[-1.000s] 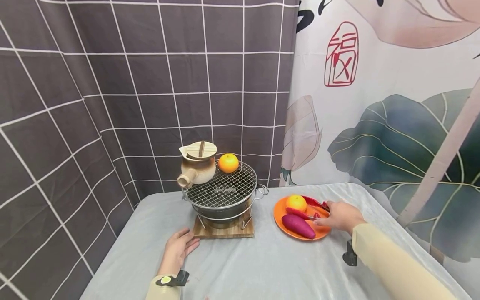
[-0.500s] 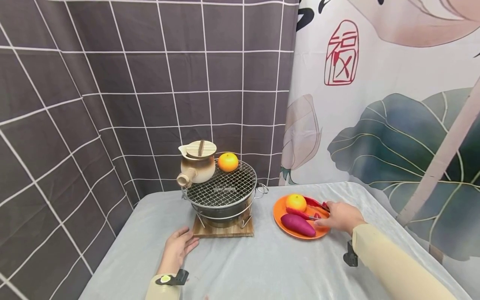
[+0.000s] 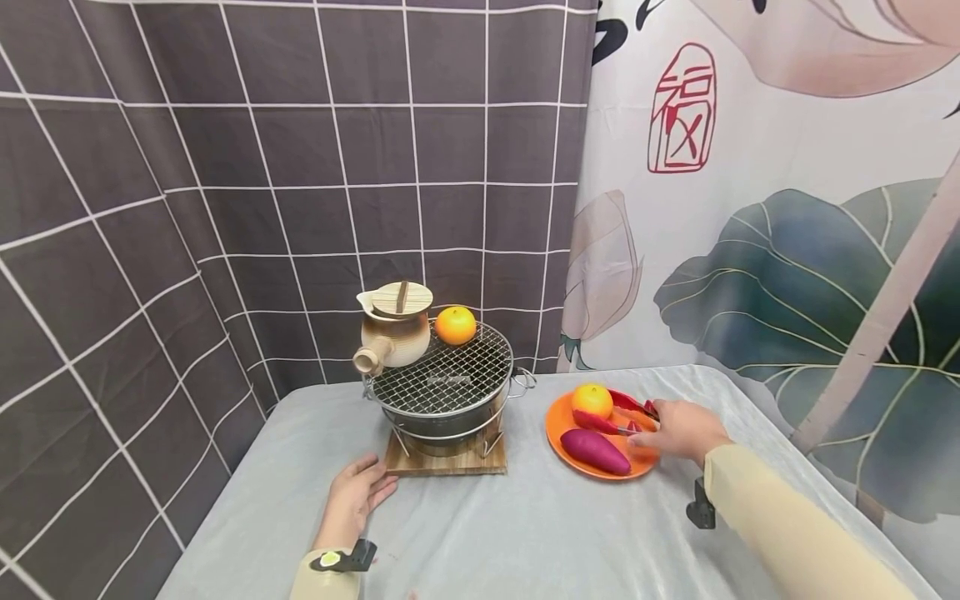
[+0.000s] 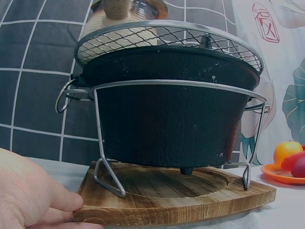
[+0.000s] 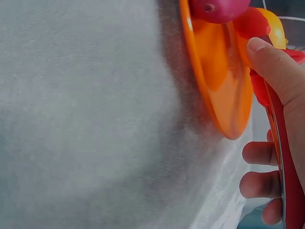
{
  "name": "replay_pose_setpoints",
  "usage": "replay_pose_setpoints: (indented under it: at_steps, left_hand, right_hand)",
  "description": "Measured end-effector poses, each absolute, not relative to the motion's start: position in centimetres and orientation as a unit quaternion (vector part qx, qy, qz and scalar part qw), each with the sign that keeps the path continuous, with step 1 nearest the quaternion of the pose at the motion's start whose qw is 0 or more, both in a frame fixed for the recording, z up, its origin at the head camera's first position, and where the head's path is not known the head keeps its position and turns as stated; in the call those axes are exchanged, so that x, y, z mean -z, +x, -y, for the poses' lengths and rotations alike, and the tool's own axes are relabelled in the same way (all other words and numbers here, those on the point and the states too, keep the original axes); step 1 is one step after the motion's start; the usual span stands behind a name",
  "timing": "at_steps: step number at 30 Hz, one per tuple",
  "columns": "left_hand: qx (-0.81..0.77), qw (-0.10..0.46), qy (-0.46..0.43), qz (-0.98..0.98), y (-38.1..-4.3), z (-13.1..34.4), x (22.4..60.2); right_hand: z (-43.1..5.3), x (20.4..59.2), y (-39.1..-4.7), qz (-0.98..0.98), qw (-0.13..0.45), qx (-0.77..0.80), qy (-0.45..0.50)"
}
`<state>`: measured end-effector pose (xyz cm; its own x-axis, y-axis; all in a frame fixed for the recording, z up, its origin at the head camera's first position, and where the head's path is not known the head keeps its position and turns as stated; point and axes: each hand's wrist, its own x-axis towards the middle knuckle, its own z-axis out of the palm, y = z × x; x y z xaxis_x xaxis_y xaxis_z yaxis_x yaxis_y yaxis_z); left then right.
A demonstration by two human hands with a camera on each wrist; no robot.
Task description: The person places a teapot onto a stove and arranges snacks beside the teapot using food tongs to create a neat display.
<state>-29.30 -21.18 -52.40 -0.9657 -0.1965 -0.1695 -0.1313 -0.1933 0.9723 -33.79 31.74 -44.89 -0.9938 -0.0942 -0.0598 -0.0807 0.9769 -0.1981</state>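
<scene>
My right hand (image 3: pixel 686 429) grips a pair of red-tipped tongs (image 3: pixel 596 422) over the orange plate (image 3: pixel 555 437) on the right. The tongs' red heads lie on either side of an orange (image 3: pixel 592 401) on that plate. In the right wrist view, my thumb lies along the red handle (image 5: pixel 286 167), with fingers curled at its other side. A purple sweet potato (image 3: pixel 596 451) lies in front of the orange. With relaxed fingers, my left hand (image 3: pixel 356 492) rests against the front left corner of the wooden board (image 4: pixel 181 210) under the grill.
A round black grill (image 4: pixel 167 119) with a wire mesh top (image 3: pixel 457 383) stands in a wire frame on the board. Its mesh bears a clay teapot (image 3: pixel 397 337) with a side handle and a second orange (image 3: pixel 455 326). Curtains hang behind the cloth-covered table (image 3: pixel 480 533).
The tongs' near head has moved slightly closer against the orange on the plate. My left hand stays in place at the board's corner.
</scene>
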Motion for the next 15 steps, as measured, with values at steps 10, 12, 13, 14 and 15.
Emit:
replay_pose_setpoints:
  at_steps: [10, 12, 13, 14, 15]
  left_hand:
    - [0.759, 0.020, 0.131, 0.638, -29.2, 21.2, 52.2]
    - [0.759, 0.017, 0.131, 0.638, -29.2, 21.2, 52.2]
    - [0.759, 0.016, 0.131, 0.638, -29.2, 21.2, 52.2]
    - [0.759, 0.015, 0.131, 0.638, -29.2, 21.2, 52.2]
    - [0.759, 0.014, 0.131, 0.637, -29.3, 21.2, 52.2]
  right_hand:
    - [-31.5, 43.3, -34.1, -0.995, 0.026, 0.081, -0.050]
    - [-31.4, 42.8, -34.1, -0.995, 0.025, 0.082, -0.049]
    - [-31.3, 42.6, -34.1, -0.995, 0.025, 0.083, -0.048]
    - [-31.2, 42.3, -34.2, -0.995, 0.024, 0.082, -0.048]
    - [-31.2, 42.1, -34.2, -0.995, 0.022, 0.081, -0.049]
